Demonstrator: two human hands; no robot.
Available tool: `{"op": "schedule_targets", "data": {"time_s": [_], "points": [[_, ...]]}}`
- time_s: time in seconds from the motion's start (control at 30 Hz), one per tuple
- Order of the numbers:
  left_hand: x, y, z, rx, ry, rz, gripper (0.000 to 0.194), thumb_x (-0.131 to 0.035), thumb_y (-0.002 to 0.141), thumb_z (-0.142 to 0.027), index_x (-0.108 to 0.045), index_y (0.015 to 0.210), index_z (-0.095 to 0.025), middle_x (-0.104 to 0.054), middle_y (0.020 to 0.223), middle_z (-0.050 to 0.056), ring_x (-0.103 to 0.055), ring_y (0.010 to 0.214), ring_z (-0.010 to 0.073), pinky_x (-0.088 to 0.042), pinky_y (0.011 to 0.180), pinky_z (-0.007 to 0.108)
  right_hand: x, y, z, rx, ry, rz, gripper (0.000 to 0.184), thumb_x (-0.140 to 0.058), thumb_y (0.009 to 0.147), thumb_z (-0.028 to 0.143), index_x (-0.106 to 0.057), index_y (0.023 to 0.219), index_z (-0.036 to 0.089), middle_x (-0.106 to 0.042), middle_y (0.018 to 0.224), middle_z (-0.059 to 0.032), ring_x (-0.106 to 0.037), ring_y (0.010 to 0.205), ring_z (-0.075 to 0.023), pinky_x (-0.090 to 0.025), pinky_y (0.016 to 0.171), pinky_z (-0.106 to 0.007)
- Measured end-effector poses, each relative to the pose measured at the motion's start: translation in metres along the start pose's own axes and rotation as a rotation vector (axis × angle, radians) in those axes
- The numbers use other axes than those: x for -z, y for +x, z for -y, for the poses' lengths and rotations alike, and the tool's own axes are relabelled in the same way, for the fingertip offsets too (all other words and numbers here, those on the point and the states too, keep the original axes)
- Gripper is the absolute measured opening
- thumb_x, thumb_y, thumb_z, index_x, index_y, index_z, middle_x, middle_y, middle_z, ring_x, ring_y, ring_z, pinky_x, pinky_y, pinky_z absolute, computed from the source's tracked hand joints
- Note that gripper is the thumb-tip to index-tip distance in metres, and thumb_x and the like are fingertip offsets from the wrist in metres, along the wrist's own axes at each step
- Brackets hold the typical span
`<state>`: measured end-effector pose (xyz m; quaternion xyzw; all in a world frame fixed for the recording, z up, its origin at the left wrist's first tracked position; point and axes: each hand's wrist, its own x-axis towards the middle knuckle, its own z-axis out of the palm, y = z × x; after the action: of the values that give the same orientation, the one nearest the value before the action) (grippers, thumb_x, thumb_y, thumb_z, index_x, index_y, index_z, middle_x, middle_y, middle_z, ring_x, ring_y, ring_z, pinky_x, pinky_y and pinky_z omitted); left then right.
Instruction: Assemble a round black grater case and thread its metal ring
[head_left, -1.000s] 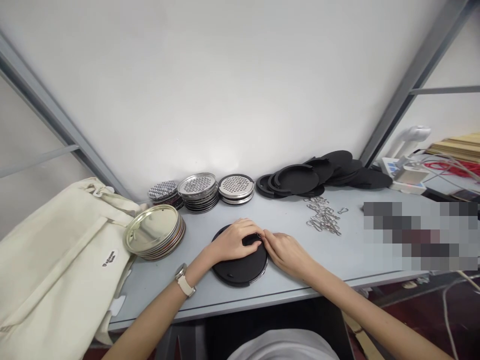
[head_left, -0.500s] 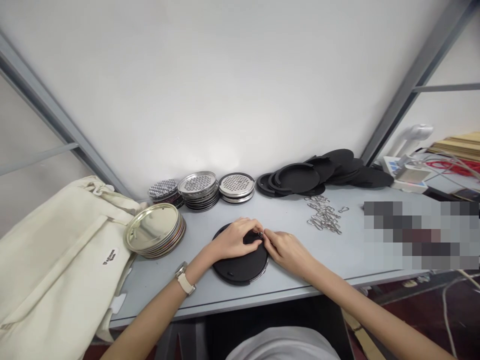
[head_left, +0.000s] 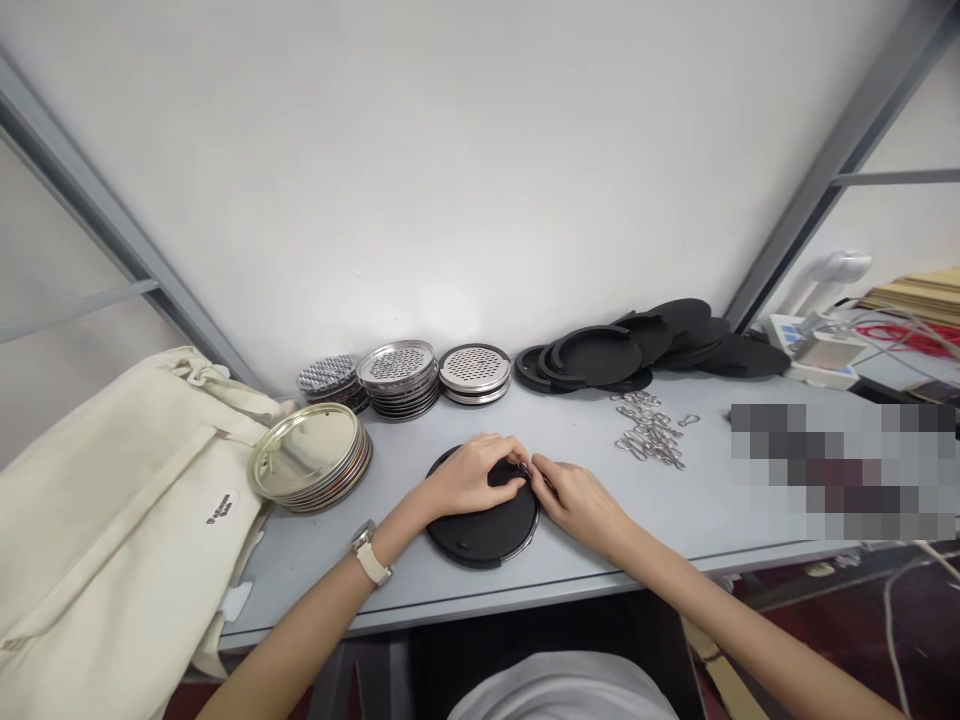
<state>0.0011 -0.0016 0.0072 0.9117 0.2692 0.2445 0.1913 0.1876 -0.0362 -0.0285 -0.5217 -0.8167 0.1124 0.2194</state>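
Note:
A black round holder (head_left: 480, 535) lies flat on the table in front of me, with a thin shiny metal rim showing along its right edge. Over its upper half rests my left hand (head_left: 480, 475), thumb and fingers curled round to the holder's right edge. Close against those fingertips, my right hand (head_left: 574, 500) is closed in a pinch at the same edge. A small piece of metal, apparently a clip, glints between the two hands. Fingers hide most of it. To the right lies a loose pile of metal spring clips (head_left: 651, 435).
Stacked perforated metal grater discs (head_left: 401, 365) stand along the wall, beside a pile of black round holders (head_left: 600, 355). Gold-coloured round plates (head_left: 306, 452) are stacked at left, by a cream canvas bag (head_left: 112, 510). A power strip (head_left: 814, 350) with cables sits far right.
Both hands stay at the holder's right edge. The right fingers have shifted very slightly; the view has moved a little. Nothing else has visibly changed.

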Motion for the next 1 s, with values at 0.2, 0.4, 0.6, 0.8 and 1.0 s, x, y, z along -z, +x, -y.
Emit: {"op": "schedule_targets", "data": {"time_s": [0.2,0.4,0.6,0.8,1.0], "points": [[-0.0014,-0.0006,0.0019,-0.014,-0.017,0.002,0.022,-0.053,0.081,-0.011,-0.051,0.102,-0.020,-0.062,0.098,0.002,-0.058,0.095,0.0168,-0.042,0.090,0.031,0.0004,0.0003,-0.0020,-0.014,0.037,-0.025,0.024,-0.026,0.096,0.028,-0.044,0.081,0.022,-0.057,0.060,0.0004,-0.054,0.051,-0.0155,-0.029,0.050,-0.024],[-0.0015,-0.0007,0.0015,-0.002,-0.003,-0.018,0.024,-0.054,0.080,-0.014,-0.049,0.103,-0.020,-0.060,0.096,0.003,-0.057,0.092,0.0174,-0.043,0.088,0.032,-0.0004,0.0005,-0.0016,-0.043,0.049,-0.066,0.021,-0.023,0.096,0.029,-0.041,0.087,0.022,-0.054,0.058,0.0012,-0.053,0.049,-0.0165,-0.029,0.047,-0.024],[-0.0020,-0.0008,0.0020,-0.003,0.014,-0.036,0.027,-0.055,0.079,-0.013,-0.047,0.104,-0.019,-0.058,0.093,0.003,-0.056,0.087,0.0160,-0.043,0.086,0.031,-0.0007,0.0008,-0.0017,0.069,0.021,-0.034,0.020,-0.026,0.096,0.025,-0.042,0.084,0.021,-0.054,0.066,-0.0012,-0.051,0.057,-0.0155,-0.035,0.056,-0.024],[-0.0015,-0.0008,0.0018,-0.003,0.020,-0.033,0.022,-0.053,0.080,-0.014,-0.048,0.100,-0.019,-0.056,0.094,0.004,-0.055,0.088,0.0174,-0.044,0.086,0.032,-0.0039,0.0034,-0.0020,0.075,-0.046,-0.013,0.023,-0.027,0.096,0.023,-0.047,0.086,0.019,-0.054,0.065,-0.0012,-0.050,0.056,-0.0152,-0.033,0.055,-0.025],[0.0007,-0.0015,-0.0002,0.013,0.025,-0.033,0.026,-0.054,0.079,-0.014,-0.048,0.104,-0.020,-0.053,0.099,0.005,-0.053,0.093,0.0197,-0.045,0.086,0.033,-0.0053,0.0074,-0.0023,0.031,-0.098,0.041,0.023,-0.027,0.096,0.021,-0.049,0.091,0.018,-0.060,0.071,-0.0036,-0.055,0.061,-0.0155,-0.031,0.057,-0.025]]}}
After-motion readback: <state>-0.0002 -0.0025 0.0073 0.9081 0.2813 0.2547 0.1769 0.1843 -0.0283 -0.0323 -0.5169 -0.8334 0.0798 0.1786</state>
